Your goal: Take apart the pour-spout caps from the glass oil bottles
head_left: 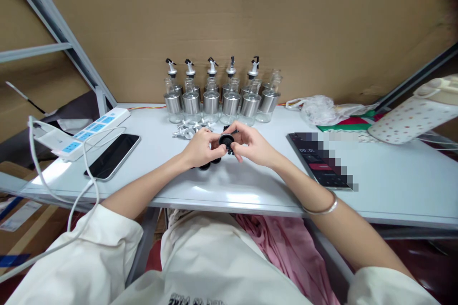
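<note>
My left hand (pixel 200 149) and my right hand (pixel 250 145) meet above the middle of the pale table (pixel 393 176), both pinching a small round black cap (pixel 226 141) between their fingertips. More black caps (pixel 210 163) lie on the table just under my left hand. Behind them sits a heap of small silver spout parts (pixel 189 129). A row of several glass oil bottles with steel bands (pixel 222 100) stands at the back; most carry pourer tops, the rightmost one (pixel 269 97) has none.
A black phone (pixel 113 155) lies at the left on a white cable, beside a white power strip (pixel 89 132). A second phone (pixel 318 164) lies at the right. A crumpled plastic bag (pixel 318 108) and a spotted white container (pixel 415 114) sit back right. Cardboard lines the wall.
</note>
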### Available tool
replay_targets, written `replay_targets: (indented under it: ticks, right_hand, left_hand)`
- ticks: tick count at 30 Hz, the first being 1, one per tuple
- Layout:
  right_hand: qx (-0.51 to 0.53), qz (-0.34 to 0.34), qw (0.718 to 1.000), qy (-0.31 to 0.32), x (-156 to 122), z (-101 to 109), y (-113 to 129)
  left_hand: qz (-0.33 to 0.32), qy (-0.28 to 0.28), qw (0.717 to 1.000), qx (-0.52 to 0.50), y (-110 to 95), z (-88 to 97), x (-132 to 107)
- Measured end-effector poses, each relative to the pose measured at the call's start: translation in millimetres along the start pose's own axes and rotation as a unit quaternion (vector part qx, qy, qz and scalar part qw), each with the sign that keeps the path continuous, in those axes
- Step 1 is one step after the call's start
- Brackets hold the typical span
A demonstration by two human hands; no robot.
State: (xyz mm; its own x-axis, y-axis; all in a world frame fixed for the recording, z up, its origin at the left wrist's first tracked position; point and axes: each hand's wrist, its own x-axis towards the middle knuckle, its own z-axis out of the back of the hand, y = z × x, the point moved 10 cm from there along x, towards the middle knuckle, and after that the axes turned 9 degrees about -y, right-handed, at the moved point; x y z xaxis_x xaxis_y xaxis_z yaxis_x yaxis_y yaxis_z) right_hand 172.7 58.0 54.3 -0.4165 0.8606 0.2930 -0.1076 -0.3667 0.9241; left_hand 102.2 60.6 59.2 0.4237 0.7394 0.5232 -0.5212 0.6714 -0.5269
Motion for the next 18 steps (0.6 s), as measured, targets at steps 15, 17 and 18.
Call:
replay_targets:
  ticks: [15,17,18]
  right_hand:
    - [0.008,0.021,1.0,-0.007,-1.1,-1.1,7.7]
    - [-0.003,0.024,1.0,-0.012,-0.7,-0.4,6.2]
    - [-0.007,0.026,1.0,-0.015,-0.3,0.2,5.4]
  left_hand:
    - [-0.008,-0.055,0.998,0.009,-8.8,7.0,-0.8]
    - [-0.028,-0.068,0.997,0.034,-10.8,9.4,-1.7]
    - [-0.043,-0.08,0.994,0.054,-12.2,11.9,-2.1]
